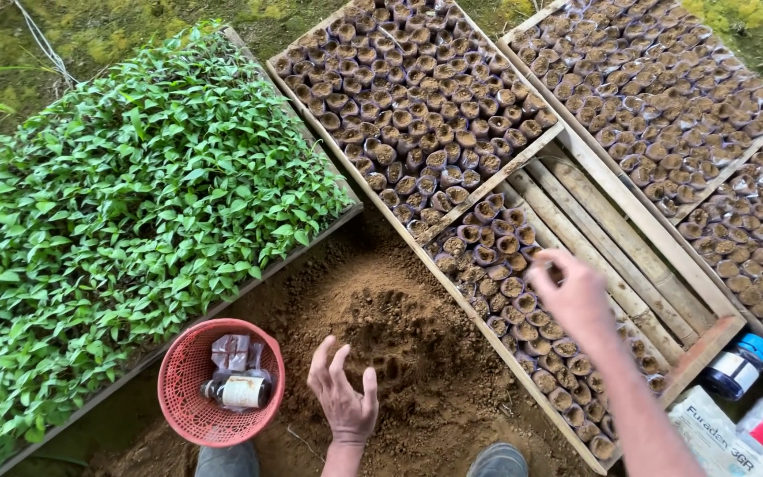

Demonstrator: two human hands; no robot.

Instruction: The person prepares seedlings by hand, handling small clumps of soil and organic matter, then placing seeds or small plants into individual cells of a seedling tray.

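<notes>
My left hand (343,393) hovers over a mound of loose brown soil (399,331), fingers spread, holding nothing. My right hand (573,296) reaches over the near end of a wooden tray (704,349), fingers bunched above the rows of small soil-filled plastic pots (523,309); whether it holds a pot is hidden by the hand's back. Bare wooden slats (611,238) show in the unfilled part of that tray.
A bed of green seedlings (125,212) lies left. A red basket (183,402) holds a small bottle and plastic bags. A second tray of pots (664,88) sits at right, with a blue-capped jar (736,364) and bags (717,437) near it. My shoes (496,461) show below.
</notes>
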